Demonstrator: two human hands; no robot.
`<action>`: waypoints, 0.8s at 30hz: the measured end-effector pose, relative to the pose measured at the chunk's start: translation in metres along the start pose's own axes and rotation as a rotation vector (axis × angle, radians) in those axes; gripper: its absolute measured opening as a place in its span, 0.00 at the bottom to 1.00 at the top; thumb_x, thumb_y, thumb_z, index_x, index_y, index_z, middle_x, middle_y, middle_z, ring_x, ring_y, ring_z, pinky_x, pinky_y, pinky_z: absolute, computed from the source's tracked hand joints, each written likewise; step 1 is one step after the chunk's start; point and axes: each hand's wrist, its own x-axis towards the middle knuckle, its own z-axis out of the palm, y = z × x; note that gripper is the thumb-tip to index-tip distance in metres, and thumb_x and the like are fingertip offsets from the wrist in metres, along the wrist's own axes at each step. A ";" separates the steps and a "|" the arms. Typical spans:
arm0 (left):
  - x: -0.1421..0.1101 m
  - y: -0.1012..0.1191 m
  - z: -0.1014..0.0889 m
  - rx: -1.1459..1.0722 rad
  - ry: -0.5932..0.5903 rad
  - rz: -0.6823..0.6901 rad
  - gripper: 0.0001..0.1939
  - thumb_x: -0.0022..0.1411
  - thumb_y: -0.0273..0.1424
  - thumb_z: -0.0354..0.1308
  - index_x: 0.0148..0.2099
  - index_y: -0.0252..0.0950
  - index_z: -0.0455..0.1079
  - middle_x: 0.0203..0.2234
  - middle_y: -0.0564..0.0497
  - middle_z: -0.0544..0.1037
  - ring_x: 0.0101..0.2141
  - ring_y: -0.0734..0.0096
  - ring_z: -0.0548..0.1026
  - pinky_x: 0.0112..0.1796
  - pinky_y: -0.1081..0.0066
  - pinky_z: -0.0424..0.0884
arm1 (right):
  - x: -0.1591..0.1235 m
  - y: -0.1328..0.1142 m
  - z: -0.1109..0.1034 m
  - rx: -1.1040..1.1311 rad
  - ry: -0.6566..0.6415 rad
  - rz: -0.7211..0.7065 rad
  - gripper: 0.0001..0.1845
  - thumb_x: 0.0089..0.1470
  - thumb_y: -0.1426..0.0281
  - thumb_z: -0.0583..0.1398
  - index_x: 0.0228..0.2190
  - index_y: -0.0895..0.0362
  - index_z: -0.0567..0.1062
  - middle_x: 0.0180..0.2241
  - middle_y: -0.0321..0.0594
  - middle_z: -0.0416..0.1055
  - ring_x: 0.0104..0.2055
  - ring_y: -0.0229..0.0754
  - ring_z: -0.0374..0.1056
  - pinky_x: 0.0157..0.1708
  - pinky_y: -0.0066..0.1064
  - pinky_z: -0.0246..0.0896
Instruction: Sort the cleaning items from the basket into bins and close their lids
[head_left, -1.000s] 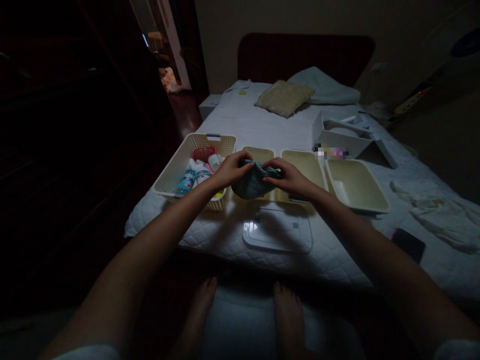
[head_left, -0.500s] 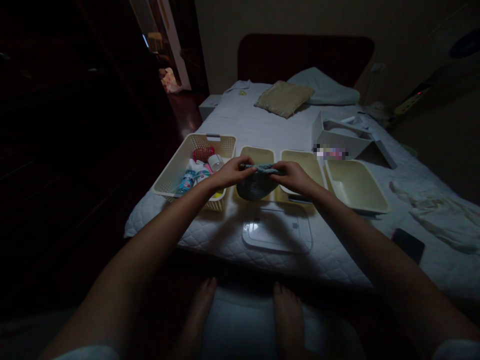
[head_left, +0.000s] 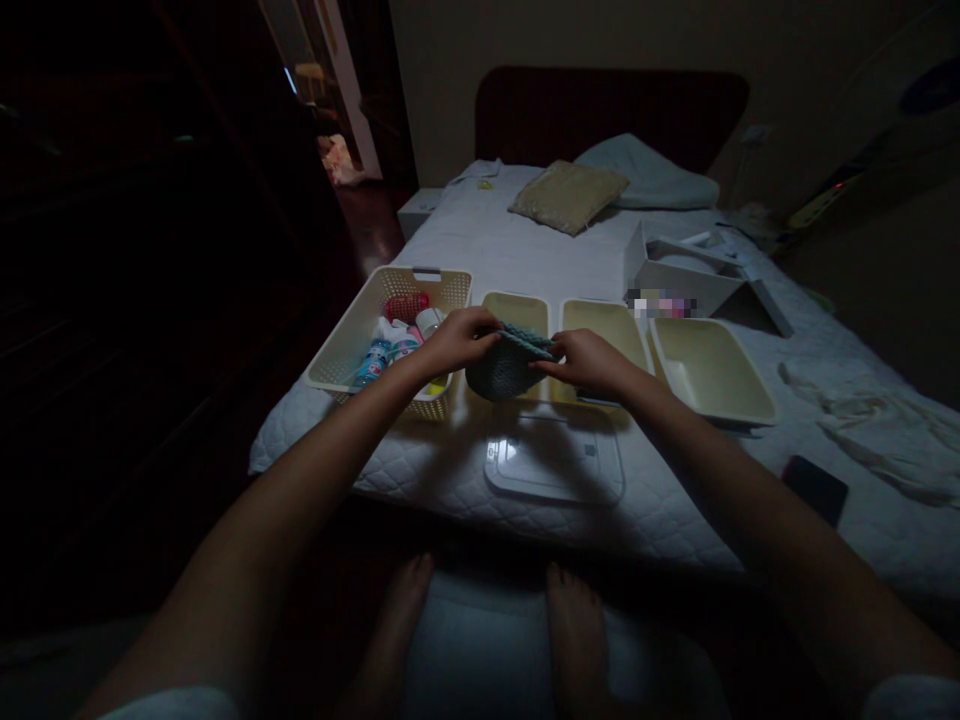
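Between my hands hangs a dark grey-green knitted pouch (head_left: pixel 504 372) with a braided, lighter rim; its exact kind is hard to tell in the dim light. My left hand (head_left: pixel 463 340) pinches the rim at its left end. At the right end, the fingers of my right hand (head_left: pixel 583 358) grip the same rim. The pouch is held up in front of a cream bin (head_left: pixel 516 305) and hides part of it. Just left of my left hand stands a cream perforated basket (head_left: pixel 337 345) with a blue-labelled bottle (head_left: pixel 373 363), a white jar (head_left: pixel 429 321) and a red item (head_left: pixel 406 306) inside.
Two more cream bins, a middle bin (head_left: pixel 606 318) and a right bin (head_left: pixel 720 375), stand in the row. A clear lid (head_left: pixel 555 470) lies in front. Farther right are an open white box (head_left: pixel 694 280), crumpled cloth (head_left: pixel 877 430) and a dark flat object (head_left: pixel 816 490) on the bed.
The rim has parted slightly and now slants down to the right. My left hand has shifted a little left, and my right hand has moved slightly lower.
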 end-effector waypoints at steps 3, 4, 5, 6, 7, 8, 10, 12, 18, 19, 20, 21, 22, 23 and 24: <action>-0.001 0.003 0.001 -0.133 0.022 -0.095 0.07 0.54 0.27 0.53 0.34 0.31 0.70 0.27 0.51 0.71 0.30 0.73 0.68 0.34 0.71 0.64 | 0.002 0.003 0.003 0.051 0.021 -0.022 0.17 0.51 0.58 0.58 0.25 0.60 0.76 0.24 0.42 0.71 0.25 0.37 0.62 0.25 0.28 0.47; -0.002 0.003 0.001 -0.180 0.036 -0.132 0.06 0.54 0.27 0.53 0.34 0.32 0.69 0.26 0.52 0.70 0.30 0.74 0.67 0.33 0.72 0.64 | 0.003 0.005 0.003 0.083 0.040 -0.028 0.17 0.51 0.59 0.58 0.26 0.60 0.76 0.24 0.42 0.71 0.25 0.37 0.62 0.26 0.28 0.48; -0.002 0.003 0.001 -0.226 0.048 -0.167 0.06 0.54 0.27 0.53 0.34 0.32 0.69 0.26 0.53 0.69 0.30 0.74 0.66 0.33 0.73 0.63 | 0.003 0.006 0.004 0.116 0.060 -0.025 0.16 0.51 0.59 0.58 0.26 0.60 0.76 0.23 0.41 0.70 0.24 0.37 0.62 0.25 0.28 0.48; -0.002 0.003 0.000 -0.270 0.054 -0.197 0.06 0.54 0.27 0.53 0.34 0.32 0.68 0.25 0.53 0.68 0.29 0.75 0.66 0.32 0.73 0.63 | 0.004 0.006 0.003 0.144 0.079 -0.015 0.16 0.51 0.60 0.58 0.25 0.60 0.76 0.22 0.40 0.70 0.24 0.36 0.61 0.25 0.29 0.48; -0.002 0.003 0.000 -0.309 0.055 -0.222 0.05 0.54 0.27 0.53 0.34 0.32 0.68 0.25 0.54 0.68 0.29 0.75 0.65 0.32 0.73 0.62 | 0.004 0.006 0.002 0.162 0.098 -0.003 0.15 0.51 0.60 0.58 0.25 0.60 0.76 0.21 0.40 0.69 0.23 0.36 0.60 0.25 0.29 0.48; -0.002 0.003 0.000 -0.342 0.056 -0.240 0.05 0.53 0.27 0.53 0.33 0.32 0.67 0.25 0.54 0.67 0.28 0.75 0.65 0.32 0.73 0.62 | 0.005 0.005 0.001 0.168 0.118 0.007 0.15 0.51 0.61 0.58 0.24 0.60 0.75 0.20 0.40 0.68 0.22 0.36 0.60 0.25 0.29 0.48; -0.001 0.004 -0.001 -0.393 0.061 -0.269 0.05 0.52 0.26 0.53 0.33 0.32 0.67 0.24 0.55 0.66 0.28 0.76 0.64 0.31 0.74 0.61 | 0.005 0.002 -0.002 0.151 0.157 0.012 0.14 0.50 0.64 0.58 0.21 0.60 0.74 0.19 0.40 0.67 0.22 0.36 0.59 0.26 0.30 0.49; -0.001 0.004 0.000 -0.437 0.085 -0.290 0.04 0.52 0.26 0.54 0.32 0.32 0.67 0.24 0.55 0.66 0.27 0.76 0.64 0.31 0.74 0.60 | 0.005 -0.001 -0.005 0.148 0.203 0.013 0.13 0.49 0.65 0.58 0.19 0.59 0.72 0.19 0.40 0.66 0.23 0.36 0.58 0.26 0.30 0.50; -0.002 0.010 -0.002 -0.669 0.179 -0.416 0.03 0.52 0.23 0.53 0.32 0.34 0.65 0.23 0.57 0.64 0.24 0.78 0.62 0.28 0.76 0.59 | 0.007 -0.004 -0.001 0.644 0.353 0.071 0.21 0.43 0.58 0.63 0.36 0.57 0.68 0.24 0.35 0.67 0.27 0.37 0.62 0.28 0.29 0.58; -0.002 0.012 -0.002 -0.723 0.193 -0.450 0.04 0.52 0.23 0.53 0.32 0.34 0.64 0.22 0.57 0.64 0.23 0.79 0.62 0.27 0.77 0.59 | 0.007 -0.005 0.000 0.770 0.351 0.078 0.25 0.42 0.57 0.64 0.40 0.56 0.66 0.26 0.35 0.67 0.29 0.37 0.63 0.29 0.30 0.59; -0.001 0.014 -0.001 -0.777 0.202 -0.485 0.04 0.52 0.22 0.52 0.32 0.34 0.64 0.22 0.57 0.63 0.23 0.79 0.62 0.26 0.77 0.59 | 0.007 -0.007 0.001 0.883 0.337 0.086 0.29 0.41 0.56 0.64 0.42 0.55 0.64 0.28 0.36 0.68 0.30 0.38 0.65 0.31 0.31 0.61; 0.000 0.016 -0.001 -0.829 0.207 -0.516 0.04 0.52 0.22 0.52 0.32 0.35 0.63 0.21 0.57 0.64 0.22 0.80 0.62 0.25 0.77 0.59 | 0.006 -0.009 0.001 0.977 0.307 0.093 0.30 0.40 0.55 0.64 0.43 0.55 0.64 0.30 0.37 0.69 0.32 0.38 0.66 0.33 0.32 0.63; 0.001 0.019 0.000 -0.877 0.213 -0.540 0.05 0.52 0.22 0.53 0.33 0.35 0.63 0.21 0.57 0.64 0.22 0.80 0.63 0.25 0.77 0.59 | 0.006 -0.011 0.002 1.048 0.261 0.098 0.30 0.41 0.54 0.64 0.43 0.55 0.64 0.32 0.39 0.70 0.34 0.40 0.67 0.34 0.33 0.64; 0.002 0.021 0.000 -0.918 0.220 -0.555 0.05 0.52 0.22 0.53 0.33 0.34 0.63 0.22 0.57 0.65 0.21 0.80 0.63 0.25 0.78 0.60 | 0.005 -0.013 0.002 1.103 0.204 0.100 0.29 0.41 0.53 0.63 0.42 0.56 0.66 0.34 0.42 0.71 0.36 0.41 0.67 0.36 0.35 0.65; 0.003 0.023 0.001 -0.951 0.228 -0.563 0.05 0.53 0.21 0.53 0.33 0.34 0.63 0.22 0.56 0.65 0.21 0.80 0.64 0.25 0.78 0.60 | 0.005 -0.014 0.003 1.145 0.147 0.100 0.28 0.42 0.53 0.63 0.41 0.56 0.67 0.35 0.44 0.71 0.37 0.43 0.68 0.37 0.36 0.66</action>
